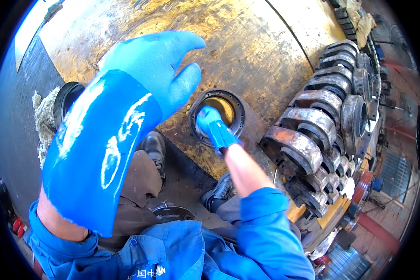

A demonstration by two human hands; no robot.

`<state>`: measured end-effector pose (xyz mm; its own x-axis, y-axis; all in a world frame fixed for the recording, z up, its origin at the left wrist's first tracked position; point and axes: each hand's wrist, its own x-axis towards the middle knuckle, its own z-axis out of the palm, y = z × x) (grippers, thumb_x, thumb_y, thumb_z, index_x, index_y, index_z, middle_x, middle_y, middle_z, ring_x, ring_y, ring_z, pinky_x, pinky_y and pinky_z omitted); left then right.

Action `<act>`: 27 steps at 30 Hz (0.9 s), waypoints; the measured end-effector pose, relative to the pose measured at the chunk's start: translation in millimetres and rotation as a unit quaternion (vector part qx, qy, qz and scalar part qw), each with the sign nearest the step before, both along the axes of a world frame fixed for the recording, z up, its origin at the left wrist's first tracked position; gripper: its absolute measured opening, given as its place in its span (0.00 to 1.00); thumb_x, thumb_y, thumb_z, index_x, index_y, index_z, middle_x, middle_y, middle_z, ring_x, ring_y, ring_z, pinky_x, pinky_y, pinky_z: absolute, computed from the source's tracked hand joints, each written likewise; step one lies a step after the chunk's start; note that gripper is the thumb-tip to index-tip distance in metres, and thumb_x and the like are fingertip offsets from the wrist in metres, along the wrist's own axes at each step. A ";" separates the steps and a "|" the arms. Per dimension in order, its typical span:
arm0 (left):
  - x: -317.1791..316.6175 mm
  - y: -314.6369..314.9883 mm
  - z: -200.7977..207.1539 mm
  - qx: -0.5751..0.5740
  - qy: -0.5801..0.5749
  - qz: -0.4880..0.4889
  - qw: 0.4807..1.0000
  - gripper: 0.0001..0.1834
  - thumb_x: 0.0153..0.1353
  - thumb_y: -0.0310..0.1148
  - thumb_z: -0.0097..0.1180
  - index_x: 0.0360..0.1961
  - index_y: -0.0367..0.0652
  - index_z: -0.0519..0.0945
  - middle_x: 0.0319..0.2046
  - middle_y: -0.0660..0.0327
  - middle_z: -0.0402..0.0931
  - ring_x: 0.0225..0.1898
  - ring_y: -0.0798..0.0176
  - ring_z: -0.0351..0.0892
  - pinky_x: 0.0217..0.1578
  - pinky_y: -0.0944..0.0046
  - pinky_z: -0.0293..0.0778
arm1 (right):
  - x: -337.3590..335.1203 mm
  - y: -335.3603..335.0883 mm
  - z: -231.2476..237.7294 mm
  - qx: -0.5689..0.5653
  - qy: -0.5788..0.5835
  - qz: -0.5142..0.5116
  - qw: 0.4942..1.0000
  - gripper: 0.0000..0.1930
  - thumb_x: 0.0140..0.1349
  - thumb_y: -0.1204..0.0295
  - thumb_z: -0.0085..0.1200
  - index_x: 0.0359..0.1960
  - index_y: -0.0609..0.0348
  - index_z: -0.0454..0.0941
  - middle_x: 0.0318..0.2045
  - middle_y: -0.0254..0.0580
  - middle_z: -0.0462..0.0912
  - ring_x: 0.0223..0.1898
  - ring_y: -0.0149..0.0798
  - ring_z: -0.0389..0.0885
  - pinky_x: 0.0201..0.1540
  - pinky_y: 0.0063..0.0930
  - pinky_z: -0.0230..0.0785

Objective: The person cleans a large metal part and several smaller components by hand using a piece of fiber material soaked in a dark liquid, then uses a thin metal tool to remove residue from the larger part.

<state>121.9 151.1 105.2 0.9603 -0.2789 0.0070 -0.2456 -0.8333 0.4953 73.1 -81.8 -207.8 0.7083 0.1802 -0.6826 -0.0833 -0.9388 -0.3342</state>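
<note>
While two hands are in view, both in bright blue rubber gloves (112,135), one dark metal cylinder with a bolt-holed rim (241,116) sits by the right one. Right hand (210,120): at the cylinder's mouth, over the near-left part of the rim; fingers bunched and a little blurred, so cannot tell whether they grip anything. Left hand (147,67): raised close to the camera, thumb well apart from the fingers, grasp wide, nothing seen in it.

Cylinder: mouth up, yellowish inside, on a yellow-brown metal sheet (247,51) with dark stains and one straight seam. Beside the left cuff: one dark round metal ring (60,105), partly hidden, next to one bundle of pale grey fibrous rag (44,121). Below: two dark lace-up boots (155,148) and, between the legs, one round-rimmed container (172,212).

Right of the cylinder: a stack of worn, curved grey metal castings (310,123), at least six in the upper row, more beneath; overlap prevents a full count. Far left, a dark flat surface (14,102). Far right, a cluttered workshop floor (387,154) with reddish beams and corrugated panels (396,175).
</note>
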 end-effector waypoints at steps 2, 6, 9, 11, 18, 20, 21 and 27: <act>1.1 -6.1 -6.6 -0.007 -0.011 -0.011 1.000 0.24 0.64 0.41 0.55 0.61 0.48 0.80 0.52 0.44 0.82 0.48 0.41 0.84 0.52 0.47 0.79 | -0.2 -5.5 35.5 -0.002 0.034 0.237 0.971 0.14 0.65 0.69 0.50 0.44 0.56 0.88 0.43 0.52 0.88 0.45 0.56 0.86 0.51 0.56 0.75; 5.7 -21.9 3.8 0.002 0.020 -0.017 1.000 0.23 0.65 0.41 0.55 0.60 0.49 0.80 0.55 0.46 0.81 0.56 0.39 0.81 0.56 0.45 0.77 | 28.1 -16.7 25.7 -0.200 -0.284 0.411 0.843 0.13 0.63 0.66 0.53 0.38 0.54 0.90 0.38 0.47 0.88 0.40 0.48 0.87 0.41 0.51 0.77; 0.5 -10.0 11.5 0.027 0.015 0.008 0.999 0.24 0.65 0.42 0.55 0.61 0.51 0.79 0.53 0.46 0.82 0.50 0.40 0.83 0.53 0.45 0.78 | 18.6 -21.8 8.4 -0.299 -0.099 0.344 0.885 0.15 0.68 0.65 0.50 0.44 0.50 0.91 0.48 0.44 0.89 0.48 0.44 0.89 0.46 0.48 0.78; 3.9 -14.6 4.0 0.004 0.027 0.003 1.000 0.24 0.65 0.42 0.55 0.62 0.51 0.79 0.51 0.46 0.83 0.47 0.41 0.84 0.51 0.46 0.79 | -4.1 -52.7 22.5 -0.208 -0.038 0.210 0.955 0.14 0.66 0.64 0.52 0.46 0.47 0.90 0.48 0.44 0.89 0.50 0.49 0.88 0.50 0.49 0.79; -3.8 -2.2 7.4 0.015 -0.012 0.009 1.000 0.25 0.64 0.42 0.55 0.62 0.52 0.79 0.49 0.46 0.84 0.43 0.42 0.84 0.48 0.46 0.79 | 47.0 -49.2 62.5 -0.143 -0.433 -0.044 0.889 0.07 0.61 0.67 0.55 0.30 0.49 0.86 0.29 0.41 0.87 0.33 0.47 0.88 0.37 0.45 0.81; -2.9 0.7 7.2 0.019 0.002 0.008 1.000 0.25 0.64 0.43 0.55 0.62 0.52 0.79 0.49 0.46 0.84 0.43 0.42 0.85 0.48 0.47 0.79 | 53.9 15.2 52.9 -0.188 -0.411 0.073 0.889 0.03 0.54 0.69 0.62 0.24 0.47 0.86 0.29 0.39 0.87 0.32 0.47 0.89 0.30 0.44 0.81; 0.4 -0.4 1.3 0.014 0.021 0.002 1.000 0.25 0.64 0.43 0.55 0.62 0.52 0.79 0.49 0.46 0.84 0.44 0.42 0.85 0.49 0.47 0.79 | 53.0 39.8 63.2 -0.172 -0.340 0.163 0.910 0.03 0.53 0.68 0.63 0.27 0.49 0.88 0.30 0.42 0.88 0.34 0.48 0.90 0.30 0.47 0.82; 2.5 -1.9 -1.4 0.028 0.011 0.009 1.000 0.25 0.64 0.43 0.54 0.63 0.53 0.79 0.50 0.46 0.84 0.46 0.43 0.85 0.51 0.47 0.79 | 75.6 -4.1 68.8 -0.156 -0.333 0.267 0.891 0.08 0.59 0.69 0.57 0.36 0.48 0.89 0.37 0.41 0.89 0.42 0.48 0.90 0.37 0.52 0.83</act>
<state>124.4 149.2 103.8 0.9650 -0.2607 -0.0293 -0.2196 -0.8639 0.4533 148.7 -85.8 -139.0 0.8455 0.4873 -0.2184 0.5216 -0.8412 0.1423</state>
